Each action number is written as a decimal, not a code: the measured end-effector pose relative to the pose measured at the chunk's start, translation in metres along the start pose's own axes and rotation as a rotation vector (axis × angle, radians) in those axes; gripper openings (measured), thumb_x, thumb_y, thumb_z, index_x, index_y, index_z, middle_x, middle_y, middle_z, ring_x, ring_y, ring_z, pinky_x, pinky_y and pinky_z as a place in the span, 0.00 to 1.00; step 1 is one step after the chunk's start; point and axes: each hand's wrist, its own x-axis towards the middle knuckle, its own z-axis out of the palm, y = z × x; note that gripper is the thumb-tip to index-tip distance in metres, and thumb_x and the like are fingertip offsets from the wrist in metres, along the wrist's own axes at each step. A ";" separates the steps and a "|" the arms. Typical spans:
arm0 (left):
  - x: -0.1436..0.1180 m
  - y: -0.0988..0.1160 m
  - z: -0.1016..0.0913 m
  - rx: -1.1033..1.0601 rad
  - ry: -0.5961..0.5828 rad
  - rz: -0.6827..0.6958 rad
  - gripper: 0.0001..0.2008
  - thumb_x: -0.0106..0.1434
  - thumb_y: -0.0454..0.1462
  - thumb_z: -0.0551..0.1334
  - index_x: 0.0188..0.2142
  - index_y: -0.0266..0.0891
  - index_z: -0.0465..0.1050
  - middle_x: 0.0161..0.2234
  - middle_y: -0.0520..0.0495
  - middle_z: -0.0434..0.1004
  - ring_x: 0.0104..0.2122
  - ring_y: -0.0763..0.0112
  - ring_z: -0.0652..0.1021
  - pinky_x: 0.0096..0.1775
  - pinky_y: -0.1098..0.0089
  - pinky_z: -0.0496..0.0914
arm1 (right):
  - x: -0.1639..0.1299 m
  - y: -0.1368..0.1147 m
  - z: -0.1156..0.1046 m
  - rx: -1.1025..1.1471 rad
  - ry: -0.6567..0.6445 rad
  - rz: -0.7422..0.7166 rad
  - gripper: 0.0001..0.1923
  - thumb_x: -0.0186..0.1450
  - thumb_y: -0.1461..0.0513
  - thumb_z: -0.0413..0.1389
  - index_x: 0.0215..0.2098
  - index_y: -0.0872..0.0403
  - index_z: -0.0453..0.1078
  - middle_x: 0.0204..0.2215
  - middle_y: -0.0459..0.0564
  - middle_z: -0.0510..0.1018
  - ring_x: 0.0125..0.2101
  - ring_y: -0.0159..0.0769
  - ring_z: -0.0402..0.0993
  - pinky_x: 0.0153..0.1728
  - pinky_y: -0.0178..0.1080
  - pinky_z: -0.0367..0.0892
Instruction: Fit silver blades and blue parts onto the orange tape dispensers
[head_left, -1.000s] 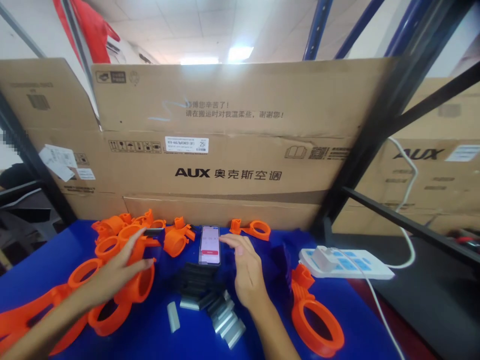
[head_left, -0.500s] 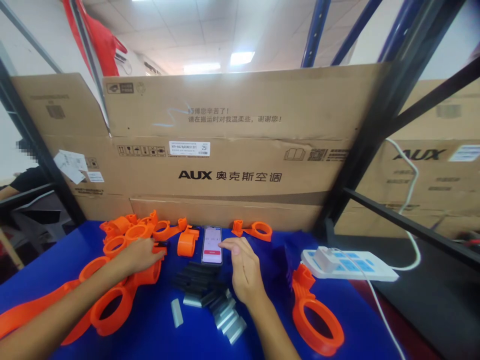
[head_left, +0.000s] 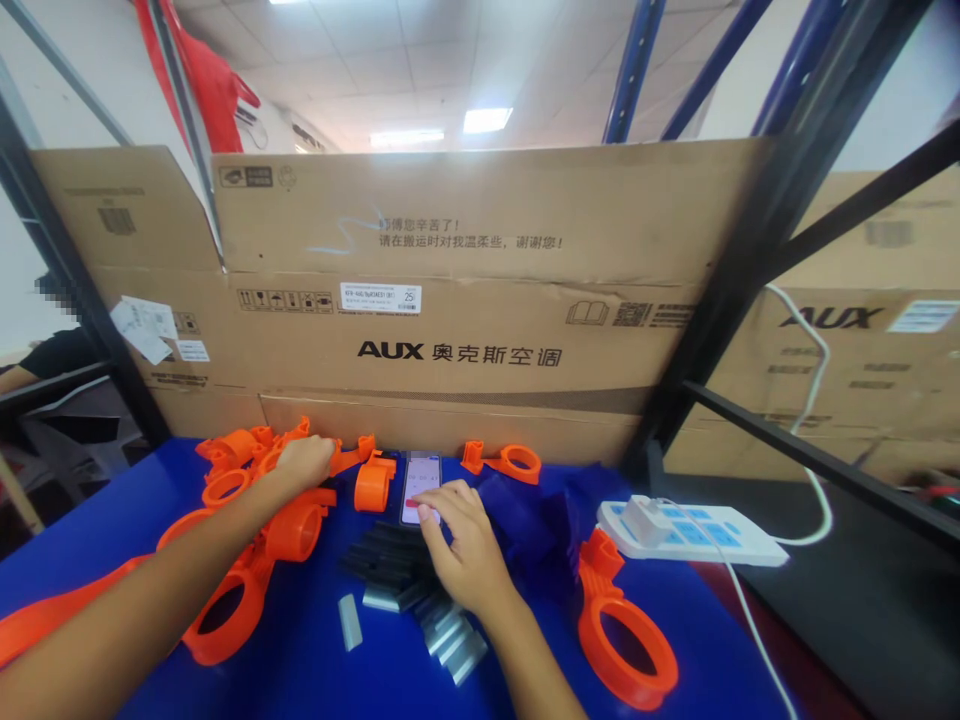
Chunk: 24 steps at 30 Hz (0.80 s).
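Observation:
My left hand (head_left: 306,462) is closed over the back of a heap of orange plastic ring-shaped parts (head_left: 294,530); whatever its curled fingers hold is hidden. My right hand (head_left: 469,545) is open, palm down, with its fingers stretched over the lower part of a phone (head_left: 424,475) lying face up. A fingertip is at the red button on the phone's screen, which shows a timer. Just below and left of that hand lies a pile of short black strips (head_left: 382,555) and silver metal pieces (head_left: 457,650). One silver piece (head_left: 349,622) lies apart.
A small orange part (head_left: 373,483) stands left of the phone. Another orange ring (head_left: 519,462) lies behind, and a larger one (head_left: 628,645) at right. Dark blue cloth (head_left: 536,520) is bunched near a white power strip (head_left: 697,535). A cardboard panel (head_left: 465,390) closes the back.
My left hand has moved up and back over the orange heap; the black piece seen at its fingers no longer shows. My right hand has shifted left and down across the phone, fingers spreading.

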 end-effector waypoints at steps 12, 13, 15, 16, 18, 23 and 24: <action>-0.066 0.012 -0.059 -0.635 0.263 0.060 0.23 0.66 0.51 0.61 0.53 0.40 0.80 0.41 0.45 0.87 0.40 0.55 0.83 0.43 0.62 0.76 | -0.003 -0.007 0.016 0.439 0.063 0.227 0.21 0.72 0.53 0.57 0.62 0.48 0.69 0.49 0.55 0.82 0.45 0.44 0.78 0.49 0.47 0.71; -0.080 0.024 -0.052 -0.798 0.207 0.090 0.24 0.66 0.52 0.62 0.53 0.41 0.81 0.39 0.46 0.87 0.37 0.56 0.83 0.39 0.62 0.76 | -0.004 -0.008 0.021 0.592 0.050 0.270 0.27 0.71 0.51 0.58 0.66 0.48 0.64 0.52 0.57 0.80 0.46 0.44 0.79 0.48 0.47 0.73; -0.108 0.051 -0.032 -0.926 0.146 0.158 0.21 0.66 0.51 0.64 0.52 0.43 0.82 0.35 0.46 0.86 0.31 0.58 0.82 0.33 0.63 0.76 | -0.005 -0.010 0.032 0.891 0.010 0.358 0.36 0.69 0.45 0.60 0.69 0.47 0.57 0.55 0.59 0.78 0.47 0.44 0.80 0.44 0.47 0.77; -0.121 0.063 -0.022 -0.905 0.144 0.213 0.19 0.65 0.49 0.65 0.51 0.45 0.82 0.35 0.46 0.86 0.30 0.58 0.82 0.33 0.62 0.76 | -0.005 -0.011 0.037 1.004 0.005 0.417 0.38 0.67 0.43 0.60 0.69 0.46 0.57 0.54 0.58 0.79 0.46 0.45 0.81 0.40 0.46 0.78; -0.143 0.082 -0.005 -0.823 0.200 0.360 0.16 0.67 0.45 0.65 0.53 0.50 0.82 0.40 0.44 0.86 0.36 0.54 0.83 0.41 0.57 0.77 | -0.004 -0.010 0.044 1.115 0.064 0.572 0.37 0.63 0.42 0.63 0.64 0.47 0.62 0.49 0.56 0.81 0.40 0.45 0.83 0.32 0.43 0.79; -0.160 0.064 0.009 -0.587 0.244 0.584 0.30 0.68 0.42 0.65 0.67 0.60 0.65 0.63 0.47 0.74 0.57 0.46 0.77 0.59 0.46 0.70 | 0.002 -0.008 0.040 1.109 0.271 0.789 0.26 0.58 0.45 0.69 0.42 0.55 0.73 0.34 0.54 0.84 0.29 0.45 0.83 0.22 0.40 0.77; -0.157 0.050 0.010 -0.525 0.271 0.553 0.28 0.68 0.42 0.64 0.67 0.62 0.65 0.66 0.48 0.70 0.59 0.46 0.76 0.60 0.45 0.68 | 0.003 -0.008 0.036 1.113 0.296 0.774 0.24 0.59 0.46 0.69 0.41 0.55 0.73 0.35 0.54 0.83 0.29 0.44 0.82 0.21 0.39 0.77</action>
